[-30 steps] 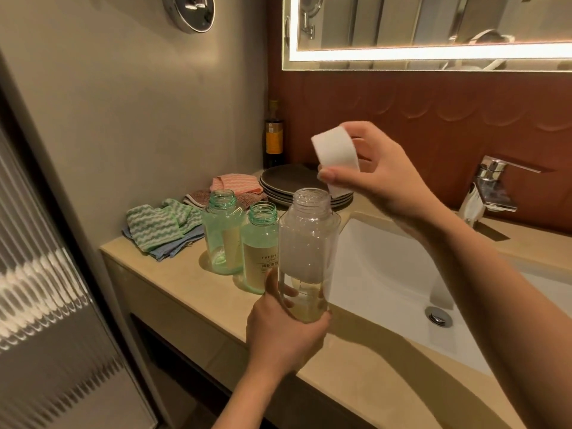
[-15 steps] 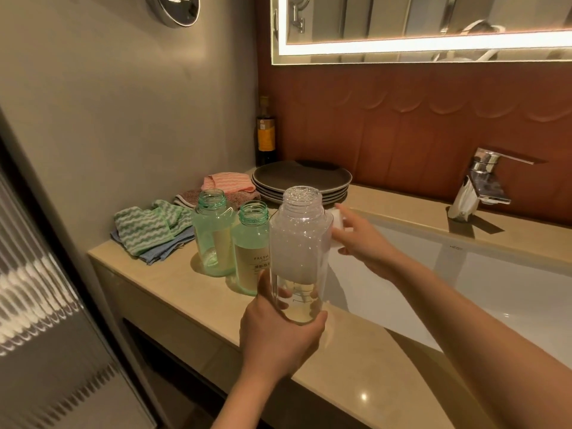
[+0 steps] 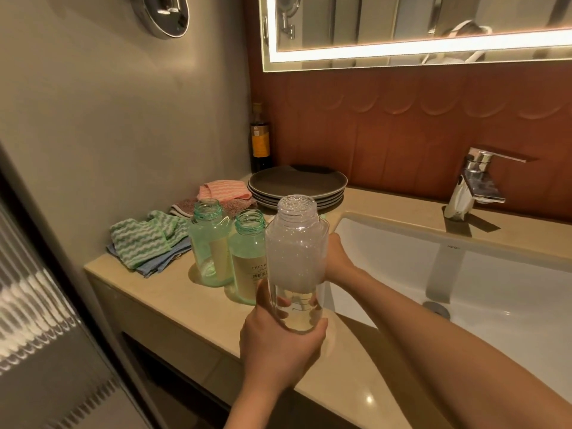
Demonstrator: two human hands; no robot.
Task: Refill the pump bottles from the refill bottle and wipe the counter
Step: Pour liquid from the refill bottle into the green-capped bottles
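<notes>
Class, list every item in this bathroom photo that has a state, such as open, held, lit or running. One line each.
Clear bottle: uncapped, upright, little liquid left.
Left hand: grips the clear bottle's base.
Right hand: behind the clear bottle, grip hidden.
Back green bottle: uncapped, upright.
Front green bottle: uncapped, upright.
Tap: off.
Mirror light: lit.
Plates: stacked.

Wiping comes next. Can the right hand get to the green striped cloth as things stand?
Probably not straight across: the clear bottle, gripped by the left hand, and two green bottles stand between the right hand and the cloth. Going over them looks possible.
</notes>
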